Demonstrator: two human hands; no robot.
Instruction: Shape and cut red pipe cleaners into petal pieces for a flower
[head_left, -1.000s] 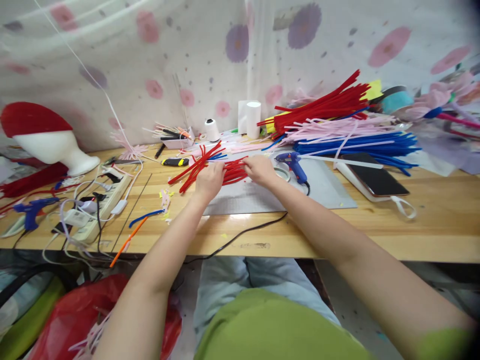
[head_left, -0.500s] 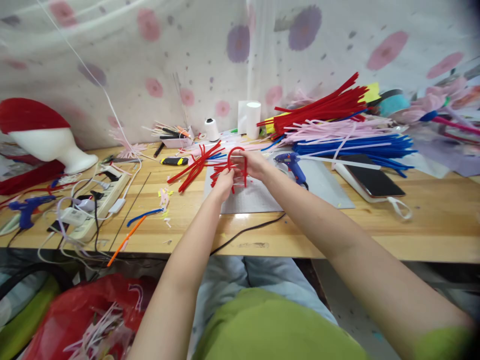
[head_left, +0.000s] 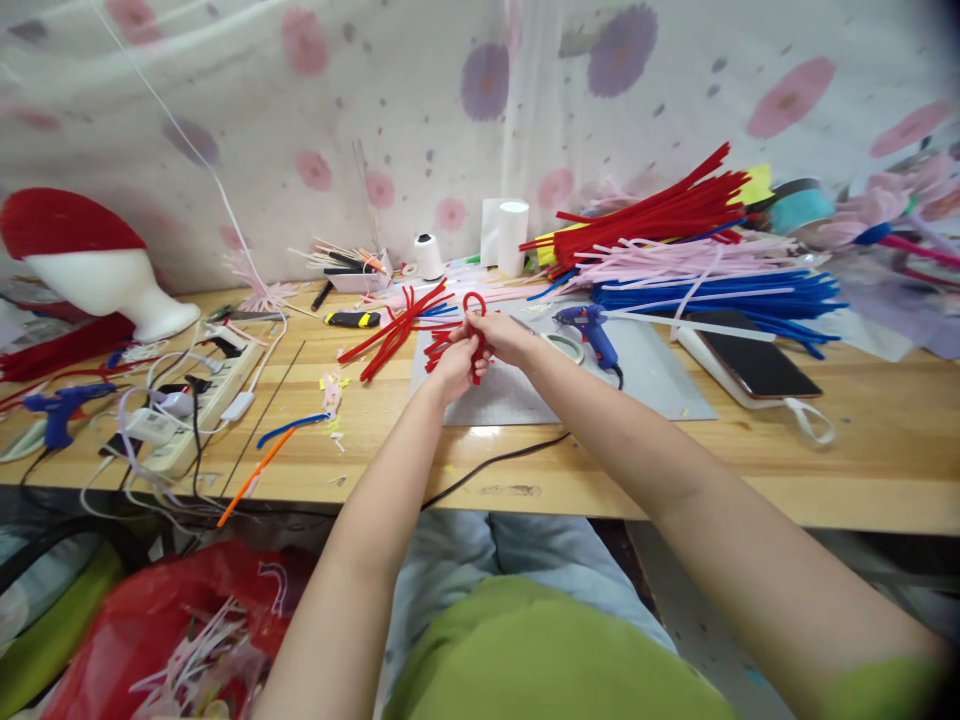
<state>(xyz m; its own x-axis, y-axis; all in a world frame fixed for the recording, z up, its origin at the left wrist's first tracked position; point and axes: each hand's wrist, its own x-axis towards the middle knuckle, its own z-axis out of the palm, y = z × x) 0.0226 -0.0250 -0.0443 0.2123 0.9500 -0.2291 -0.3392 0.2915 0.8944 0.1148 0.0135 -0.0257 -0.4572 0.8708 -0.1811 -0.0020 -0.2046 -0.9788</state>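
Note:
A red pipe cleaner (head_left: 474,299) is bent into a small loop that stands up above my fingers. My left hand (head_left: 456,368) is closed round its lower part, and my right hand (head_left: 495,336) pinches it just below the loop. The two hands touch, hiding where the ends of the stem meet. Beneath them lies a grey cutting mat (head_left: 510,405). Short red pieces (head_left: 439,346) rest on the mat just left of my hands, partly covered. Further left is a loose bunch of red pipe cleaners (head_left: 397,330).
A blue glue gun (head_left: 595,335) and a roll of tape (head_left: 564,346) lie right of my hands. Behind are bundles of red (head_left: 652,220), pink (head_left: 660,260) and blue pipe cleaners (head_left: 720,292). A phone (head_left: 754,355) is at right; a power strip (head_left: 202,410) with tangled cables at left.
The wide red arch has been drawn in to a small closed loop. My right hand has moved left and down against my left hand.

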